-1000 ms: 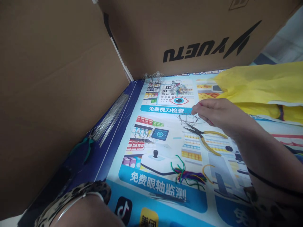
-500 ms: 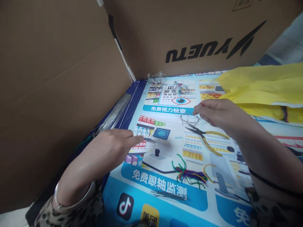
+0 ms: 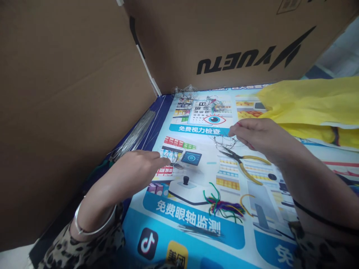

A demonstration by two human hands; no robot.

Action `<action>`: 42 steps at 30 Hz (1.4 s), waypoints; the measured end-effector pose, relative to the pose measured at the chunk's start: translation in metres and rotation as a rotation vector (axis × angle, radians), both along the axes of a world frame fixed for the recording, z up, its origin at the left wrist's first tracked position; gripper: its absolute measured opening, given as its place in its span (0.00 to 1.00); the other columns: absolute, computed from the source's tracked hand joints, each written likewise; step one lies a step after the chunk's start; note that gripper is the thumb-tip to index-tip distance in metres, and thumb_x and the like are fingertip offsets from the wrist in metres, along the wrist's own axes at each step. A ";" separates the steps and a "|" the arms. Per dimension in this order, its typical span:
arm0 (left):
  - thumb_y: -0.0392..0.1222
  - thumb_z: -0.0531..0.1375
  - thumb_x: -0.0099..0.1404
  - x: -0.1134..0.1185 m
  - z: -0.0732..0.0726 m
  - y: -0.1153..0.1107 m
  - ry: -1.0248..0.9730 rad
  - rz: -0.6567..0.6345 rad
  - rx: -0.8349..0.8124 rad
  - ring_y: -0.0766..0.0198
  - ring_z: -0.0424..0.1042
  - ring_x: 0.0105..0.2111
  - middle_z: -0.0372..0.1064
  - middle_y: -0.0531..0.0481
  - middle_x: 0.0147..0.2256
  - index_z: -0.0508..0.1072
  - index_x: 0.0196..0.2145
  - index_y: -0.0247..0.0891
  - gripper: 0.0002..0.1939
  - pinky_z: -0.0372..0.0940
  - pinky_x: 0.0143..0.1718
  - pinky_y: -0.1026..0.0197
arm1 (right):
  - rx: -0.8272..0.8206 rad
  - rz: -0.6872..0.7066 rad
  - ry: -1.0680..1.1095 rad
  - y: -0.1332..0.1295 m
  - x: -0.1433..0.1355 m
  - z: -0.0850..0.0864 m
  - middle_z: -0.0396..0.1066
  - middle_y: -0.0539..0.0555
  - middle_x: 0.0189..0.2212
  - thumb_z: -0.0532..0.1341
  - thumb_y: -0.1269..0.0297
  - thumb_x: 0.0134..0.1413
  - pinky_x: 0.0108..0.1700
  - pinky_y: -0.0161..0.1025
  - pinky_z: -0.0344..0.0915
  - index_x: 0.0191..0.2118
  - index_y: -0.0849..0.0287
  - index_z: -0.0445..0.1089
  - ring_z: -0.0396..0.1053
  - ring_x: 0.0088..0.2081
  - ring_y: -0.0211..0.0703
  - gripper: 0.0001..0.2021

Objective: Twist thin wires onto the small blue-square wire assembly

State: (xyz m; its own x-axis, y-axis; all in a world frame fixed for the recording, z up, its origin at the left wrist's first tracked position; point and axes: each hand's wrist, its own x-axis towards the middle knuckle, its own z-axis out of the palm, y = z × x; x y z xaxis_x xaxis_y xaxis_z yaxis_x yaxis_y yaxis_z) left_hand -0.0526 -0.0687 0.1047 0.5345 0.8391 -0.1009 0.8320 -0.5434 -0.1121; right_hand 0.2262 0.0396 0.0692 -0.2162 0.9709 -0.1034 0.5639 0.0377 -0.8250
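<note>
My left hand [image 3: 140,168] is closed in a pinch at the left of the printed sheet, with a small piece of bent thin wire [image 3: 174,158] at its fingertips. Farther right, my right hand [image 3: 254,135] pinches at the edge of a loose loop of thin wire [image 3: 224,142]. Fine strands run close to its fingertips, partly blurred. Just below that loop lie yellow-handled pliers [image 3: 241,160], their jaws pointing left. A bundle of coloured threads [image 3: 227,207] rests nearer to me. A dark bunch of short wires [image 3: 202,231] lies in front of it.
Cardboard walls [image 3: 238,33] stand at the back and left. Long straight wires [image 3: 136,134] lie along the left edge. Tangled wire pieces [image 3: 213,104] sit at the back of the printed sheet [image 3: 207,149]. Yellow cloth-like material [image 3: 314,99] covers the right rear.
My left wrist and forearm have shifted slightly right and turned a little, with the fingertips almost in place. My right hand has barely moved.
</note>
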 end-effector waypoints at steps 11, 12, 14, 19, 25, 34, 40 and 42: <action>0.33 0.47 0.65 0.003 -0.001 0.001 -0.021 -0.051 -0.043 0.67 0.69 0.28 0.70 0.51 0.27 0.72 0.43 0.41 0.15 0.62 0.31 0.66 | -0.004 0.007 0.001 -0.001 -0.001 0.002 0.53 0.45 0.15 0.56 0.62 0.50 0.22 0.36 0.47 0.25 0.58 0.68 0.50 0.18 0.33 0.08; 0.33 0.47 0.65 0.003 -0.002 0.002 -0.017 -0.058 -0.050 0.67 0.69 0.28 0.70 0.51 0.27 0.71 0.43 0.41 0.16 0.62 0.31 0.66 | -0.006 0.006 0.004 -0.001 -0.001 0.003 0.53 0.45 0.15 0.57 0.62 0.50 0.22 0.36 0.47 0.26 0.59 0.68 0.50 0.18 0.33 0.08; 0.33 0.48 0.65 0.002 -0.002 0.002 -0.015 -0.064 -0.063 0.67 0.69 0.29 0.69 0.51 0.27 0.71 0.43 0.41 0.16 0.62 0.31 0.66 | -0.009 0.007 0.003 0.000 -0.001 0.002 0.52 0.45 0.15 0.57 0.61 0.50 0.22 0.36 0.47 0.26 0.59 0.68 0.50 0.18 0.33 0.08; 0.33 0.49 0.65 -0.001 0.000 0.002 -0.025 -0.031 -0.079 0.68 0.68 0.27 0.68 0.52 0.27 0.71 0.44 0.44 0.16 0.60 0.29 0.67 | 0.009 0.016 -0.004 0.001 0.000 -0.001 0.53 0.45 0.15 0.57 0.59 0.50 0.22 0.36 0.48 0.25 0.59 0.67 0.50 0.18 0.32 0.10; 0.32 0.49 0.64 -0.005 0.005 0.001 -0.052 -0.039 -0.100 0.69 0.66 0.26 0.67 0.53 0.26 0.73 0.43 0.45 0.17 0.58 0.27 0.67 | 0.014 0.007 -0.025 0.001 0.000 0.000 0.54 0.45 0.15 0.57 0.58 0.50 0.23 0.35 0.49 0.27 0.59 0.69 0.52 0.18 0.32 0.11; 0.29 0.44 0.65 -0.023 0.016 -0.005 -0.068 -0.009 -0.149 0.68 0.66 0.27 0.66 0.50 0.29 0.74 0.38 0.41 0.20 0.59 0.29 0.66 | 0.049 0.030 -0.003 0.000 0.001 -0.002 0.53 0.45 0.14 0.57 0.58 0.50 0.22 0.35 0.49 0.26 0.60 0.69 0.51 0.18 0.32 0.11; 0.26 0.47 0.60 -0.021 0.008 -0.005 0.024 0.017 -0.225 0.68 0.65 0.26 0.66 0.52 0.27 0.74 0.35 0.42 0.19 0.58 0.28 0.65 | 0.035 0.052 0.025 0.002 0.003 -0.009 0.51 0.44 0.13 0.57 0.58 0.51 0.22 0.34 0.48 0.28 0.61 0.70 0.50 0.18 0.32 0.11; 0.26 0.47 0.60 -0.019 0.007 -0.004 0.031 0.023 -0.237 0.68 0.65 0.26 0.66 0.52 0.27 0.73 0.34 0.41 0.18 0.58 0.28 0.65 | 0.020 0.045 0.016 0.002 0.003 -0.008 0.51 0.43 0.13 0.57 0.59 0.51 0.22 0.35 0.48 0.28 0.60 0.70 0.50 0.18 0.32 0.11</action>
